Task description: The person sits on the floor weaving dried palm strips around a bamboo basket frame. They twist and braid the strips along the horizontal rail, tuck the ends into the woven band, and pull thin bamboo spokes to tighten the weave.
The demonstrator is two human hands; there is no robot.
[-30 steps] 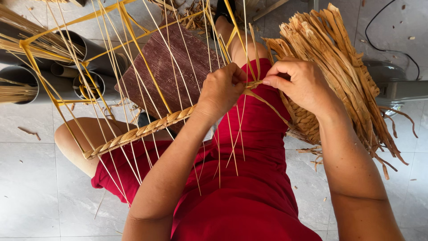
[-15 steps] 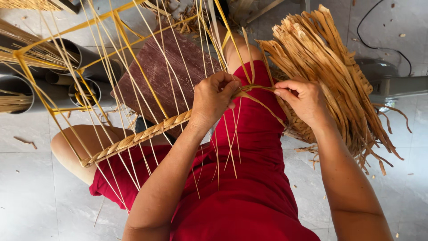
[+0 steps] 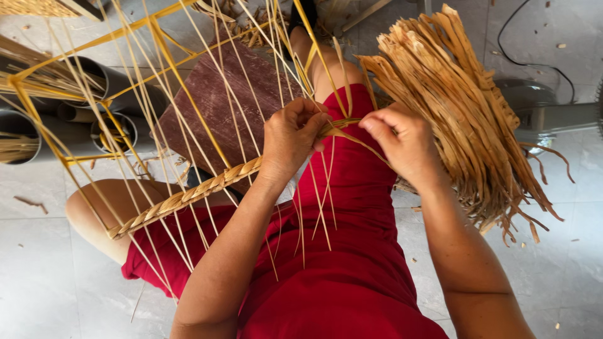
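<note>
Pale tiled floor (image 3: 38, 276), grey pipes (image 3: 119, 88), straw bundle (image 3: 465, 119), black cable (image 3: 534, 63), scattered straw scraps (image 3: 28, 202)

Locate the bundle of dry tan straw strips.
Head view, right side: the bundle of dry tan straw strips lies on the floor beside the right hand, against the red-clad leg.

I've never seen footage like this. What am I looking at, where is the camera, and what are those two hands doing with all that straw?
There is no machine here: the camera sits on a person's head and looks down at their own lap and bare hands. The left hand pinches the end of a plaited straw band that runs along a yellow wire frame strung with thin pale stakes. The right hand grips a flat straw strand leading into that same spot. Beside it lies a thick bundle of dried strips. Below are a red garment, a grey tiled floor, a dark red board and grey pipes.
</note>
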